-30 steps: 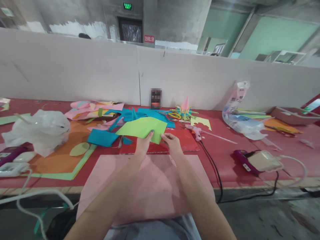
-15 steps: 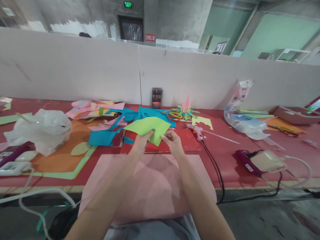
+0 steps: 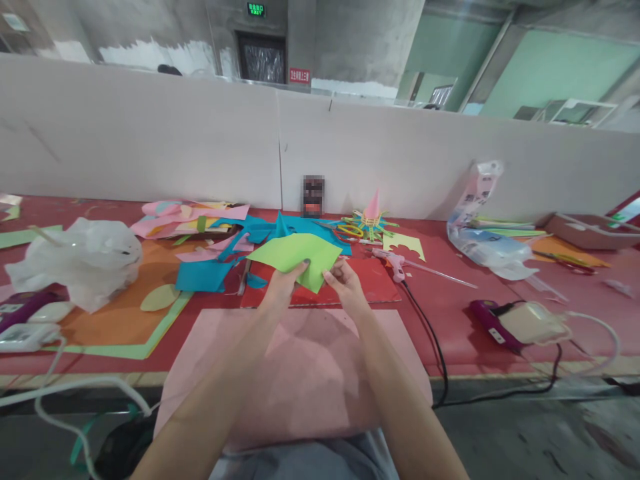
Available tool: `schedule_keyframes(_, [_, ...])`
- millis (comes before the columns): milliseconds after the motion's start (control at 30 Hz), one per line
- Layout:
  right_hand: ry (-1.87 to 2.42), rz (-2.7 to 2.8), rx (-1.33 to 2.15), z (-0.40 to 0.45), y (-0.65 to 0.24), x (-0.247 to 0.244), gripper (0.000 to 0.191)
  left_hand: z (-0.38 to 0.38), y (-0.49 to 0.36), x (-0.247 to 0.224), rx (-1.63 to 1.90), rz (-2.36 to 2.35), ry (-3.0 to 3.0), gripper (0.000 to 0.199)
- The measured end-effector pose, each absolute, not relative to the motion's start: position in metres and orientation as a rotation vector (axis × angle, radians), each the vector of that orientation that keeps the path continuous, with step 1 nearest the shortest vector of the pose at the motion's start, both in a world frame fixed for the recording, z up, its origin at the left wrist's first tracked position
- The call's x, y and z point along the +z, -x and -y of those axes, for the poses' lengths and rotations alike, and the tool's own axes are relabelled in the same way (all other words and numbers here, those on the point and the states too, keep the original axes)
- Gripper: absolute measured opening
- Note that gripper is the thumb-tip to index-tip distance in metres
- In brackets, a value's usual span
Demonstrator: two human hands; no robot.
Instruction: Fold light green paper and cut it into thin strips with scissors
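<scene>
A sheet of light green paper [image 3: 305, 257], bent in the middle, is held up between my two hands above a red board [image 3: 377, 287]. My left hand [image 3: 286, 279] grips its lower edge, with the thumb on top of the paper. The fingers of my right hand [image 3: 345, 277] pinch its right corner. Beyond the paper lie blue paper pieces [image 3: 257, 229] and a pink cone [image 3: 373, 207] standing on a ring of green and yellow sticks.
A pink glue gun [image 3: 397, 261] with a black cord lies right of the board. Pink paper [image 3: 300, 380] covers the near edge. A white plastic bag [image 3: 83, 260] is at left, a power strip [image 3: 495, 323] at right, scissors [image 3: 570, 261] farther right.
The green paper's lower corner has tilted very slightly, and my right fingers have shifted a little at its edge. Both hands keep their hold.
</scene>
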State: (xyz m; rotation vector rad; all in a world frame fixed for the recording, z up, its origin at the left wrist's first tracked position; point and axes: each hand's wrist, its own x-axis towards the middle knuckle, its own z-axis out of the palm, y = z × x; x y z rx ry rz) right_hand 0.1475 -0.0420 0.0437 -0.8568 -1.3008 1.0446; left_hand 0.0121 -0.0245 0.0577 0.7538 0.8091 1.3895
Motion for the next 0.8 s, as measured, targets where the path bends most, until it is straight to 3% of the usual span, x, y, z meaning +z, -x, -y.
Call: schedule_keyframes(800, [0.817,1.28,1.035,0.0339,-0.1474,0.0344,0.025,0.0204,-0.0161,0.0565,1.442,-0.845,-0.767,0.055])
